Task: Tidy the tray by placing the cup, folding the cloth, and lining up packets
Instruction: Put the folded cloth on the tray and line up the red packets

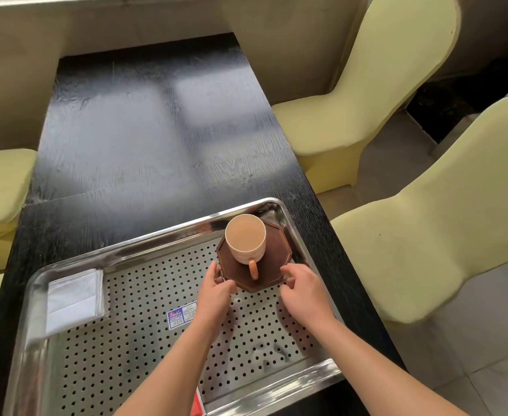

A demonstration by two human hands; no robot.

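Observation:
A pale cup (245, 239) with an orange handle stands upright on a dark brown octagonal coaster (272, 267) in the far right corner of the perforated steel tray (144, 322). My left hand (216, 291) pinches the coaster's near left edge. My right hand (302, 288) touches its near right edge with curled fingers. A folded white cloth (74, 298) lies flat in the tray's far left corner. A red packet (198, 403) peeks out under my left forearm at the tray's near edge.
A blue and white sticker (179, 316) is on the tray floor. The tray rests on a long black table (144, 130). Yellow-green covered chairs (427, 220) stand along the right side, and another (0, 187) at the left.

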